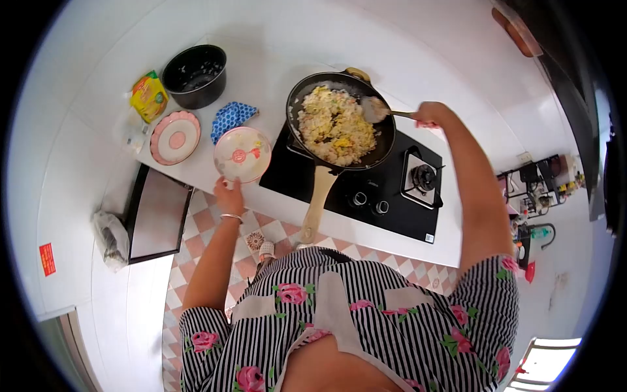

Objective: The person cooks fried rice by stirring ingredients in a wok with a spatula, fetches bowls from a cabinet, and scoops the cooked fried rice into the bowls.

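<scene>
My right hand (432, 115) is closed round the handle of a spatula (375, 110), whose blade rests at the right side of a black frying pan (385, 145). Fried rice (334, 124) with yellow egg bits lies in the pan, which sits on the left burner of the black stove. The pan's pale handle (318, 202) points toward me, untouched. At the near edge of a patterned plate (242, 155), my left hand (228, 195) grips the rim with its fingers. Only a few small bits show on that plate.
A pink-rimmed plate (175, 138), a blue patterned cloth (232, 120), a black pot (194, 76) and a yellow packet (149, 97) stand on the counter at the left. The right burner (423, 177) holds nothing. Two knobs sit on the stove's front.
</scene>
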The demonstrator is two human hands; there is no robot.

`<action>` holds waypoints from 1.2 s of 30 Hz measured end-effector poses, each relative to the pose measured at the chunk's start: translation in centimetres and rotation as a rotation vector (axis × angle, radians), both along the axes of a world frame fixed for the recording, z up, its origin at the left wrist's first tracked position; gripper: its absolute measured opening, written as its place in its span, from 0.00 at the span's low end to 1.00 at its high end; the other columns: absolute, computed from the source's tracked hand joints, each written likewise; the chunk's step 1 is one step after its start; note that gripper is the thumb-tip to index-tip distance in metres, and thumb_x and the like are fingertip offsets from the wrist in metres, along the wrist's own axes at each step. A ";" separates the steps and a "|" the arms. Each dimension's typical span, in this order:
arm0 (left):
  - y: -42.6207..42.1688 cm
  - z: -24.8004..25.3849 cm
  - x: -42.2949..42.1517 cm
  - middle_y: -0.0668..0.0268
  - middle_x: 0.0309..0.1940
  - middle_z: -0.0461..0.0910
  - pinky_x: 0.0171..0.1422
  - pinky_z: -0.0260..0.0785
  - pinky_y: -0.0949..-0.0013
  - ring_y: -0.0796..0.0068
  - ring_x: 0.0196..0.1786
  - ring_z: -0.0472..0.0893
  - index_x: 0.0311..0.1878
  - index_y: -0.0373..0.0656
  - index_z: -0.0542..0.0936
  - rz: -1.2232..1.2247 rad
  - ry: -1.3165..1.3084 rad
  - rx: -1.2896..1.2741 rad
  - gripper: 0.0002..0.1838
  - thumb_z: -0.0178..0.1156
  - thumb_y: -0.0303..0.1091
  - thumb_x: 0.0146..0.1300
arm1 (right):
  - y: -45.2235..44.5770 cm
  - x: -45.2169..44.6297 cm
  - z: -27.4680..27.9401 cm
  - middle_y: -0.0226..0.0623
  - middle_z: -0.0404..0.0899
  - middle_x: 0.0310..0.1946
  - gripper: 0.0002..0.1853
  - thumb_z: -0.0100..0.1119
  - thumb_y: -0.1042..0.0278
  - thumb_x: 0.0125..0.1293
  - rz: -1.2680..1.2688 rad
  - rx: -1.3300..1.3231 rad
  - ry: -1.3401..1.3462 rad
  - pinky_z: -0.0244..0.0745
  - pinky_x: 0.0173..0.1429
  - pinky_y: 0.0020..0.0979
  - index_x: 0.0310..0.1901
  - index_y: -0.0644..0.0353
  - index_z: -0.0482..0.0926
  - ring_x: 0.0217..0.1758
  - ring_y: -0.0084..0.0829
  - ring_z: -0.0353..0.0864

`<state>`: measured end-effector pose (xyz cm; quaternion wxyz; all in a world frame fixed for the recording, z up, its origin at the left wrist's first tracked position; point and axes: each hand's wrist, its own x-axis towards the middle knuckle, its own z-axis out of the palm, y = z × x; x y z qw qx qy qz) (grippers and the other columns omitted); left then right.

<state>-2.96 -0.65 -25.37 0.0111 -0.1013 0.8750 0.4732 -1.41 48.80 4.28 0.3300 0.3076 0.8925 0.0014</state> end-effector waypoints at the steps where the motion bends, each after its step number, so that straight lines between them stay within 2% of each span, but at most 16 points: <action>1: -0.7 -1.5 -1.6 0.50 0.45 0.75 0.53 0.67 0.58 0.53 0.49 0.75 0.53 0.37 0.72 0.008 -0.061 0.011 0.26 0.60 0.45 0.56 | -2.0 -0.6 -0.3 0.31 0.62 0.07 0.20 0.48 0.53 0.64 -0.014 -0.028 0.027 0.59 0.16 0.33 0.30 0.61 0.81 0.09 0.26 0.60; 2: -1.1 -3.3 -3.0 0.50 0.43 0.77 0.52 0.68 0.57 0.52 0.47 0.76 0.51 0.37 0.72 0.021 -0.123 0.019 0.26 0.60 0.45 0.55 | -2.9 -1.1 -1.7 0.32 0.63 0.09 0.20 0.49 0.53 0.64 -0.025 -0.036 0.112 0.60 0.16 0.34 0.30 0.62 0.81 0.09 0.26 0.60; 3: -1.5 -5.0 -4.0 0.50 0.42 0.78 0.51 0.68 0.57 0.52 0.46 0.77 0.51 0.37 0.72 0.029 -0.159 0.062 0.25 0.60 0.45 0.55 | -2.0 -1.9 -4.1 0.39 0.74 0.15 0.20 0.50 0.50 0.63 0.072 -0.077 0.157 0.72 0.28 0.39 0.31 0.60 0.82 0.19 0.36 0.74; 4: -1.6 -6.7 -5.1 0.50 0.41 0.78 0.50 0.69 0.57 0.51 0.45 0.78 0.50 0.37 0.73 0.038 -0.190 0.106 0.24 0.59 0.45 0.56 | -4.6 -1.7 -4.2 0.43 0.80 0.29 0.21 0.49 0.49 0.64 0.568 0.148 0.120 0.75 0.37 0.42 0.37 0.60 0.81 0.34 0.42 0.80; 5: -1.5 -7.4 -5.7 0.50 0.40 0.79 0.49 0.69 0.57 0.51 0.44 0.79 0.49 0.37 0.73 0.045 -0.223 0.149 0.24 0.59 0.45 0.56 | -7.8 -0.8 -4.3 0.43 0.80 0.40 0.19 0.47 0.52 0.65 0.341 0.249 0.172 0.75 0.44 0.42 0.40 0.59 0.80 0.46 0.44 0.78; 7: -1.5 -6.8 -6.2 0.50 0.40 0.80 0.49 0.70 0.56 0.51 0.44 0.79 0.48 0.37 0.73 0.011 -0.249 0.111 0.23 0.58 0.45 0.56 | -11.9 1.5 -3.4 0.42 0.81 0.38 0.16 0.46 0.56 0.66 0.433 0.281 0.234 0.75 0.43 0.42 0.37 0.58 0.80 0.42 0.42 0.80; 8: -1.3 -6.2 -6.4 0.50 0.39 0.80 0.49 0.70 0.56 0.51 0.44 0.79 0.47 0.36 0.74 -0.003 -0.260 0.096 0.22 0.57 0.44 0.56 | -12.5 2.7 -3.3 0.41 0.81 0.35 0.17 0.45 0.56 0.66 0.508 0.318 0.210 0.75 0.40 0.42 0.49 0.54 0.76 0.40 0.40 0.81; 10: -1.1 -5.0 -6.6 0.49 0.40 0.79 0.51 0.69 0.56 0.50 0.45 0.79 0.47 0.36 0.73 -0.040 -0.242 -0.015 0.21 0.57 0.43 0.57 | -15.3 5.6 -1.5 0.42 0.80 0.33 0.22 0.44 0.56 0.68 0.544 0.276 0.183 0.75 0.37 0.41 0.62 0.49 0.64 0.39 0.39 0.81; 13: -0.9 -8.2 -7.7 0.48 0.39 0.79 0.45 0.72 0.56 0.51 0.42 0.80 0.46 0.35 0.72 -0.035 -0.193 -0.008 0.18 0.54 0.38 0.57 | -18.1 9.0 -2.1 0.42 0.80 0.31 0.26 0.42 0.55 0.69 0.492 0.291 0.089 0.75 0.33 0.40 0.67 0.47 0.54 0.34 0.40 0.82; 16: -0.3 -6.5 -7.5 0.49 0.36 0.78 0.32 0.75 0.59 0.54 0.36 0.81 0.46 0.33 0.70 0.007 -0.241 0.272 0.15 0.50 0.32 0.58 | -17.4 10.5 -4.4 0.41 0.80 0.27 0.25 0.42 0.55 0.69 0.420 0.301 0.172 0.75 0.31 0.41 0.66 0.45 0.56 0.30 0.41 0.82; 20: -1.6 -1.1 -6.6 0.53 0.32 0.76 0.17 0.73 0.67 0.60 0.29 0.80 0.45 0.32 0.68 0.035 -0.345 0.576 0.12 0.46 0.26 0.57 | -18.6 11.5 -1.3 0.43 0.80 0.26 0.23 0.42 0.54 0.69 0.361 0.278 0.245 0.76 0.32 0.42 0.65 0.41 0.59 0.29 0.43 0.82; 23: -2.9 2.0 -6.6 0.54 0.31 0.76 0.20 0.73 0.66 0.62 0.28 0.80 0.46 0.33 0.67 -0.064 -0.229 0.554 0.13 0.45 0.26 0.57 | -16.8 12.3 -4.0 0.43 0.80 0.26 0.23 0.43 0.53 0.68 0.385 0.306 0.273 0.76 0.32 0.41 0.64 0.40 0.60 0.29 0.43 0.82; 26: -3.3 8.4 -7.1 0.51 0.32 0.77 0.26 0.73 0.62 0.58 0.28 0.80 0.48 0.34 0.66 -0.191 0.036 0.349 0.14 0.45 0.26 0.58 | -17.1 12.1 -3.0 0.41 0.80 0.24 0.22 0.45 0.52 0.67 0.366 0.333 0.376 0.75 0.31 0.42 0.63 0.38 0.64 0.28 0.42 0.81; 29: -2.3 14.0 -8.3 0.48 0.36 0.78 0.32 0.71 0.57 0.51 0.30 0.79 0.51 0.37 0.66 -0.392 0.510 -0.068 0.15 0.45 0.28 0.59 | -17.3 13.2 -2.6 0.39 0.79 0.22 0.21 0.47 0.53 0.66 0.343 0.364 0.464 0.75 0.29 0.40 0.61 0.38 0.67 0.26 0.40 0.81; 32: 2.1 20.1 -8.3 0.47 0.39 0.77 0.34 0.70 0.53 0.47 0.32 0.78 0.50 0.38 0.67 -0.401 0.491 -0.301 0.16 0.48 0.28 0.58 | -16.8 14.4 -2.7 0.39 0.78 0.21 0.20 0.48 0.55 0.66 0.324 0.373 0.638 0.74 0.28 0.40 0.60 0.38 0.69 0.24 0.40 0.80; 36: 7.9 23.7 -7.9 0.51 0.36 0.78 0.32 0.71 0.56 0.51 0.31 0.79 0.49 0.40 0.67 -0.528 0.689 -0.479 0.15 0.49 0.27 0.56 | -18.3 15.4 -1.5 0.39 0.77 0.19 0.19 0.51 0.58 0.65 0.274 0.301 0.928 0.72 0.26 0.41 0.58 0.40 0.71 0.23 0.41 0.78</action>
